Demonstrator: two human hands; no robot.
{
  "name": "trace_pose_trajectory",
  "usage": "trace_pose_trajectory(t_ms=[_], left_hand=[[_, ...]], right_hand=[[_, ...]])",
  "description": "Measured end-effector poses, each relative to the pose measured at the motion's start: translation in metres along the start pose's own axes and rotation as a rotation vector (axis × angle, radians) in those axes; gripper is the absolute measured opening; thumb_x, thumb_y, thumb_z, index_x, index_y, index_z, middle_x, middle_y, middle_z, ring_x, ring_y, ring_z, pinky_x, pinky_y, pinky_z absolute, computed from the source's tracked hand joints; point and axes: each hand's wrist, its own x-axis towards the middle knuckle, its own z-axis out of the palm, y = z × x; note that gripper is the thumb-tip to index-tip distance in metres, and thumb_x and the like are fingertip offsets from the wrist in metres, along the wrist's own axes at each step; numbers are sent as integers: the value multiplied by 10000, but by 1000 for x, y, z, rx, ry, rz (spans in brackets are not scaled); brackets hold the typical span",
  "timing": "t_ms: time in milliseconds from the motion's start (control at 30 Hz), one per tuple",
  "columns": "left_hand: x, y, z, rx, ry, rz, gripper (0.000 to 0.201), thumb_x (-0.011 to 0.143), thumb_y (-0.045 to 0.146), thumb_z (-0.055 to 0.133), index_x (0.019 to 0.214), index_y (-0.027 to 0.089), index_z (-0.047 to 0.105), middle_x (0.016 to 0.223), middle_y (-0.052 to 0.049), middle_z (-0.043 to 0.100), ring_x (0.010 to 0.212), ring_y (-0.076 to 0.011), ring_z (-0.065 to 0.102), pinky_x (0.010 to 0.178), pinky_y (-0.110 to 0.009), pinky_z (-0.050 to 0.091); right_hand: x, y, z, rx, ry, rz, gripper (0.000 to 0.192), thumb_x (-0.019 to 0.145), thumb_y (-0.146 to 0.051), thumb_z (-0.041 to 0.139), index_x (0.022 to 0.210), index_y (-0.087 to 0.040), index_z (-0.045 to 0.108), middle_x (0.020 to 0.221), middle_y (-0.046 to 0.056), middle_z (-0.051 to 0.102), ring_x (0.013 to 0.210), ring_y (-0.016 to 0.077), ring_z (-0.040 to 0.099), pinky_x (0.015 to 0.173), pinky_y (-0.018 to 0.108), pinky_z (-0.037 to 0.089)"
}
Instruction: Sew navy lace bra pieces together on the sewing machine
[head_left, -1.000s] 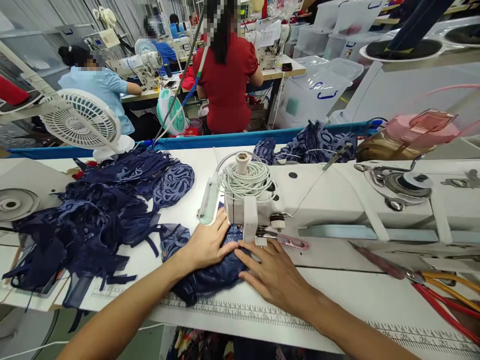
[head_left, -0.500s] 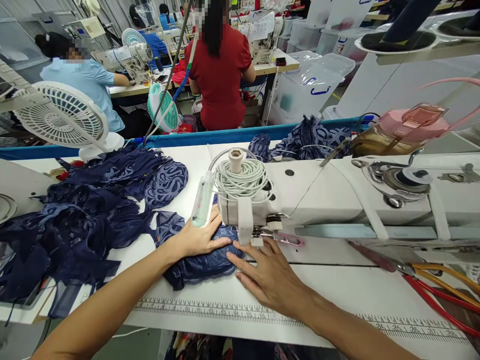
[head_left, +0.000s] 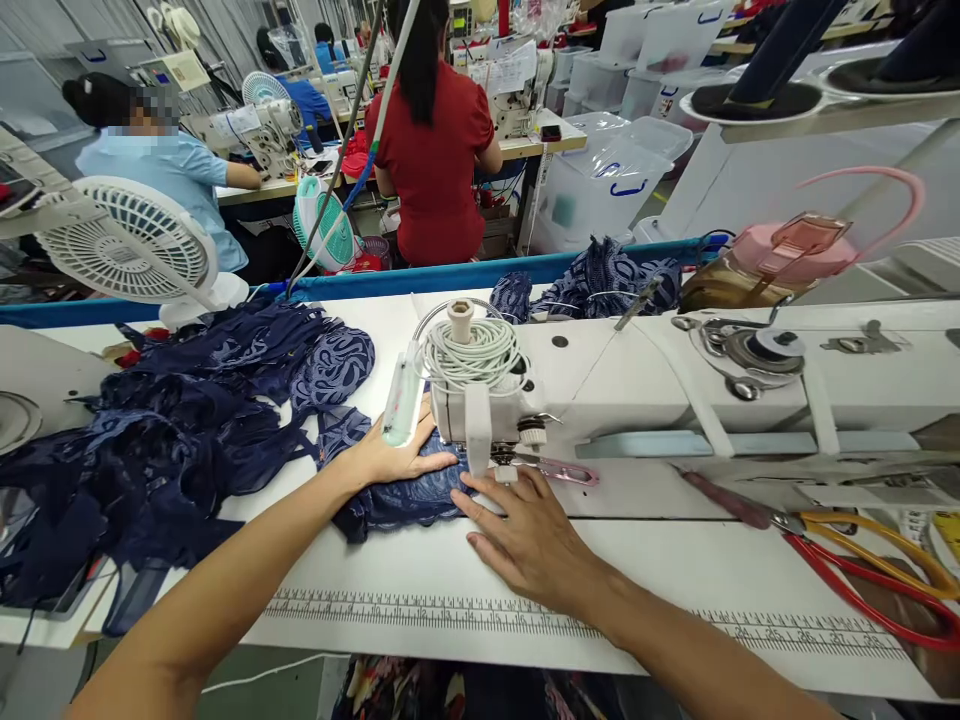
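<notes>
A navy lace garment piece (head_left: pixel 409 503) lies under the head of a white sewing machine (head_left: pixel 600 385). My left hand (head_left: pixel 397 452) rests flat on the lace, left of the needle area, fingers stretched out and partly behind the machine head. My right hand (head_left: pixel 529 530) lies with spread fingers at the right edge of the lace, just in front of the presser foot, its fingertips touching the cloth. The needle itself is hidden by the machine head. A coil of pale cord (head_left: pixel 474 352) sits on top of the head.
Navy lace garments (head_left: pixel 172 430) are heaped on the left, and more navy lace (head_left: pixel 600 280) lies behind the machine. Scissors (head_left: pixel 832 540) with red and orange handles lie at right. A white fan (head_left: pixel 131 240) stands back left; a pink-lidded bottle (head_left: pixel 772 260) stands back right. Two co-workers sit beyond.
The lace under my hands has shifted away from me, toward the machine, and less of it shows at the front. Both hands keep nearly the same pose. The camera view has turned slightly.
</notes>
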Motion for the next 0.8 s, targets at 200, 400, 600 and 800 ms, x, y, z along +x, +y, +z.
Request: trace_pose_trajectory(t_ms=[200,400,600,800], left_hand=[[-2,14,-19,101,-82,45,486,884,554,517,1204,193,578,1140,-106,652,1129,-282,577,1009,-441,426],[-54,33,-21,281,-35,-71,695,927,538,456,1437,83,330,1435,-211,449,1336,-331,409,1148,-607,164],[-90,70,-8,285,-36,-133,733,955,553,380,1484,66,241,1496,-208,373,1388,-324,347,1164,-577,180],[-103,72,-16,214,52,-155,769,932,536,458,1498,91,187,1497,-218,364,1417,-337,296,1142,-590,254]], right_hand=[[1,3,0,51,105,-18,292,955,-250,492,1226,-246,601,1266,74,617,1027,218,565,1022,474,300],[-1,9,5,117,298,-14,282,946,-129,471,1178,-211,609,987,65,697,880,182,622,871,383,435],[31,-10,9,226,119,109,255,992,-227,404,1143,-205,609,783,36,702,627,149,631,571,260,430],[73,-28,5,212,-17,266,257,990,-260,377,1102,-251,608,748,10,704,620,168,655,536,250,376]])
